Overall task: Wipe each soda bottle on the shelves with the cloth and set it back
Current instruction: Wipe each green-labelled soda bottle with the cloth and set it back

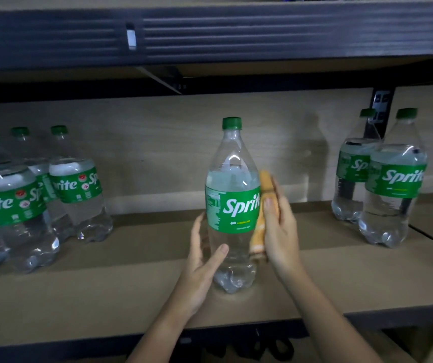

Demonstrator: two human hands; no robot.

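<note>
Here a clear Sprite bottle (pixel 232 205) with a green cap and green label stands upright near the middle of the wooden shelf (pixel 105 292), its base on the board. The left hand (pixel 203 260) grips the lower left side of the bottle, thumb laid across the front below the label and fingers curling round behind. The right hand (pixel 279 231) holds an orange cloth (pixel 262 213) against the bottle's right side, at the height of the label; the fingers lie fairly straight along the cloth with the fingertips pointing up, and the cloth sits between palm and plastic, hanging a little below the label's lower edge. Whether the thumb pinches the cloth from behind cannot be told. To the left, well apart, a group of Sprite bottles (pixel 76 189) stands on the same shelf, packed close together and partly cut by the frame edge. To the right, two more Sprite bottles (pixel 393 184) stand one just in front of the other near a black upright bracket (pixel 379 111). A dark upper shelf edge (pixel 210 32) runs across the top.
</note>
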